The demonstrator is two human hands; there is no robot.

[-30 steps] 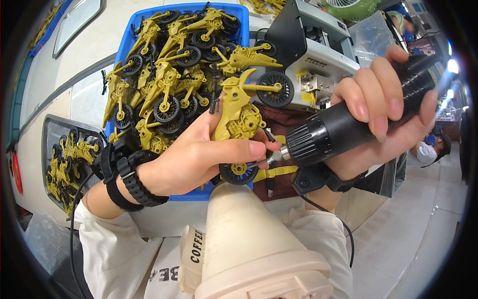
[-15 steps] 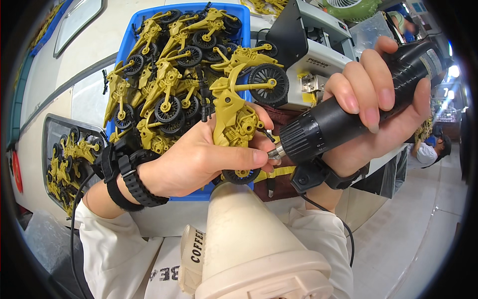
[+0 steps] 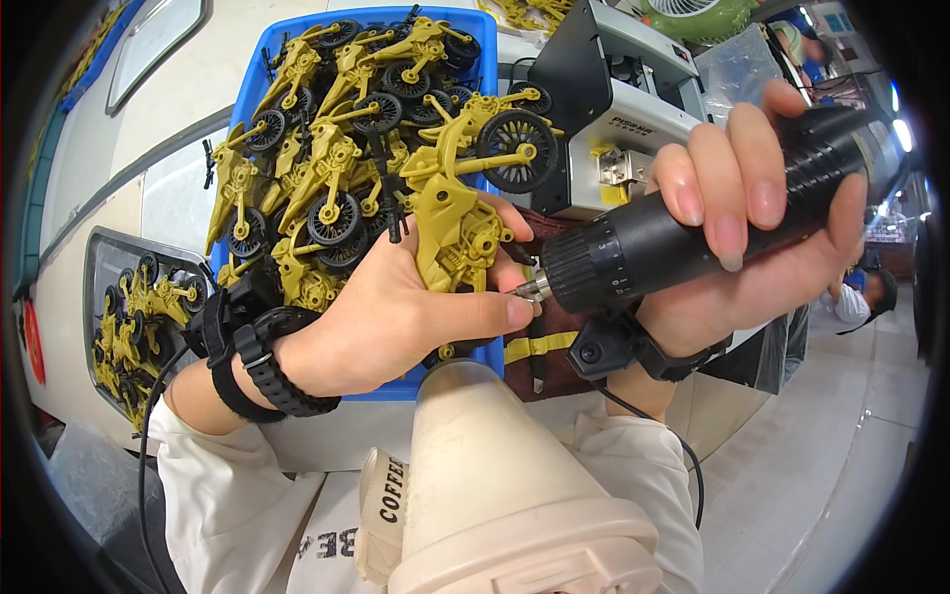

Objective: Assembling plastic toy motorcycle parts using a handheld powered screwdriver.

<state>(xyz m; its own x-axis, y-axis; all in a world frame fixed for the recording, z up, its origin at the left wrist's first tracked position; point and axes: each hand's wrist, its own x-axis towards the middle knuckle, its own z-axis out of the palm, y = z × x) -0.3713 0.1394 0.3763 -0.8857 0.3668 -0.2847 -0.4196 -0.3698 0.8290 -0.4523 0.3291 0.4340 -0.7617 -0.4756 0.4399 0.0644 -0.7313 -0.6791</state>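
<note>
Gripping a yellow toy motorcycle (image 3: 457, 233) by its body, the left hand (image 3: 396, 309) holds it over the right part of a blue bin (image 3: 489, 59) heaped with similar motorcycles (image 3: 334, 148). Right hand (image 3: 742, 238) closed around a black electric screwdriver (image 3: 628, 255), its metal nose (image 3: 534, 288) beside the left thumb (image 3: 485, 315); bit-to-toy contact cannot be made out. Metal tray (image 3: 111, 251) of more yellow motorcycles (image 3: 124, 342) to the left; benchtop machine (image 3: 648, 104) beyond the screwdriver.

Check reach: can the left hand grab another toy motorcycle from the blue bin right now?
Probably not: the left hand is gripping a yellow toy motorcycle, with the black power screwdriver tip close by. The blue bin itself is near and open-topped.
</note>
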